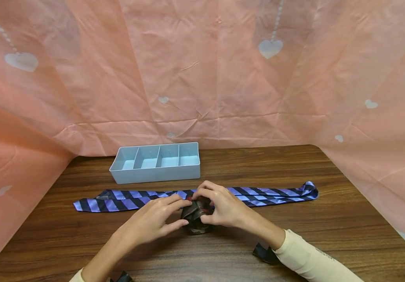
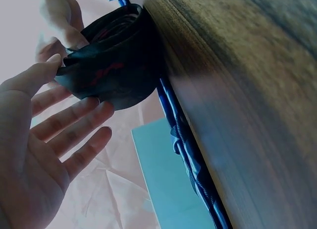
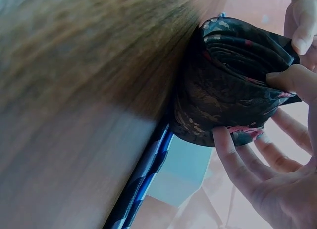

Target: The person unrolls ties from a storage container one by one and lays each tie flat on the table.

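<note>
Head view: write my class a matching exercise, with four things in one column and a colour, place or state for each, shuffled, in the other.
Things
1. Striped tie
2. Divided tray
3. Rolled fabric
4. Backdrop

Descriptions
A. Held between the left hand and the right hand
B. Peach-pink, with pale hearts
C. Laid out lengthwise
D. Pale blue, with four compartments

Pairs: 1-C, 2-D, 3-A, 4-B

You face creased pink sheeting (image 1: 188,39), printed with pale hearts (image 1: 271,48), behind and beside your brown wood-grain table (image 1: 258,166).
</note>
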The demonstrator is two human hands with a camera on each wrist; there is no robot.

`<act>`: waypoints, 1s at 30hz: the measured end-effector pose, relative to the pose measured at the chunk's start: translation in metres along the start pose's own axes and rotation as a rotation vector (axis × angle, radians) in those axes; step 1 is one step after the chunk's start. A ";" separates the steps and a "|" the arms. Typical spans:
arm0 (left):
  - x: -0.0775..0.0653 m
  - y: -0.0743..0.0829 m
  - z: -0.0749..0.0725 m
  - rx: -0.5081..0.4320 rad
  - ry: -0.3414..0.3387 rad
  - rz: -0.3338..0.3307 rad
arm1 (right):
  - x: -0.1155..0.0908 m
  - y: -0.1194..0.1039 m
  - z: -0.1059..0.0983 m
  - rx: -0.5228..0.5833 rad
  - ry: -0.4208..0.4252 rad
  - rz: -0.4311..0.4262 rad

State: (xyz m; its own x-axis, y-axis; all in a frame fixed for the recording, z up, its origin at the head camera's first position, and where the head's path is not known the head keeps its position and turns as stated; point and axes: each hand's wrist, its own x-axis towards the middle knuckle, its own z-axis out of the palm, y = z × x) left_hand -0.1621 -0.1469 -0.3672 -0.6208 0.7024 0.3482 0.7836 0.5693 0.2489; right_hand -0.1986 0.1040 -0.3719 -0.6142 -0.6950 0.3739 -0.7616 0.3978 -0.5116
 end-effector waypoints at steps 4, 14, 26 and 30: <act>-0.001 0.000 0.000 -0.002 -0.015 -0.009 | 0.000 0.000 0.001 -0.002 -0.003 0.009; -0.002 -0.001 -0.005 0.019 -0.049 -0.025 | 0.001 -0.002 0.000 -0.036 -0.028 0.010; -0.004 -0.006 -0.010 -0.033 -0.120 -0.104 | 0.010 -0.007 0.002 -0.101 -0.109 -0.023; -0.006 -0.010 -0.013 -0.044 -0.153 -0.147 | 0.017 -0.011 0.005 -0.124 -0.161 -0.019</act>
State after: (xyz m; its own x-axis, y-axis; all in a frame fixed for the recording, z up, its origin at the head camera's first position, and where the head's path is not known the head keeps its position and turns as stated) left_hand -0.1658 -0.1627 -0.3601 -0.7223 0.6717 0.1645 0.6824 0.6537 0.3271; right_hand -0.1994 0.0848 -0.3637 -0.5658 -0.7859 0.2495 -0.7987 0.4472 -0.4026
